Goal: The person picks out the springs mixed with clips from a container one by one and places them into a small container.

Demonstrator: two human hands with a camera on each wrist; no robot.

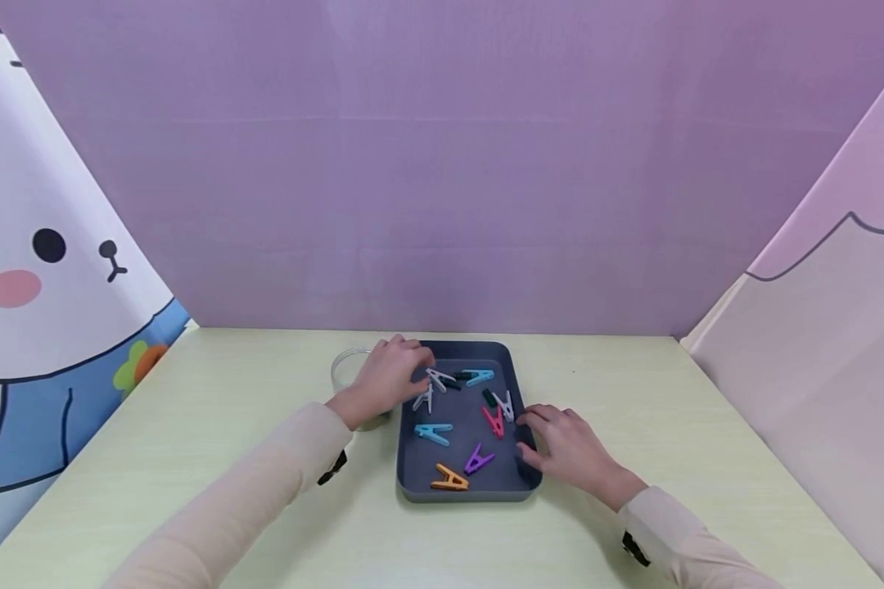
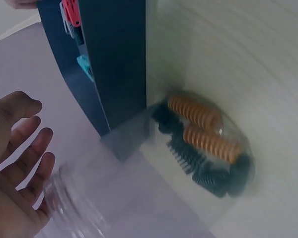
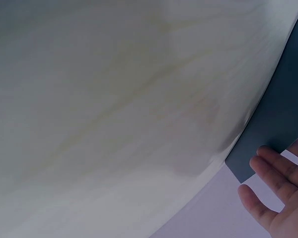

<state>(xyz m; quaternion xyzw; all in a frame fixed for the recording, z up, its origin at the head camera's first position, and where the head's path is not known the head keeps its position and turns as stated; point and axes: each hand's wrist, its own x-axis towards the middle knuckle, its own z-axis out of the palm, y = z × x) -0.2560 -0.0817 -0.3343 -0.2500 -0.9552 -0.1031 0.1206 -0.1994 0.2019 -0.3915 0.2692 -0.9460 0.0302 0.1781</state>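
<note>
A grey rectangular tray (image 1: 453,496) holds several plastic clips, among them a purple clip (image 1: 477,460), an orange clip (image 1: 450,478), a red clip (image 1: 493,420) and a light blue clip (image 1: 433,433). Dark spring-like pieces (image 1: 489,398) lie among them. My left hand (image 1: 392,372) hovers over the tray's left rim, fingers loosely bent, with nothing between them in the left wrist view. Under it stands a clear jar (image 2: 184,198), partly hidden in the head view; orange coils (image 2: 211,141) and dark coils (image 2: 186,156) lie at its bottom. My right hand (image 1: 570,446) rests at the tray's right rim, fingers relaxed.
A pale wood-grain table (image 1: 633,393) bears the tray and jar. A purple panel (image 1: 442,164) rises behind it, with a cartoon-printed panel (image 1: 66,327) on the left and a pink-and-white one (image 1: 840,343) on the right.
</note>
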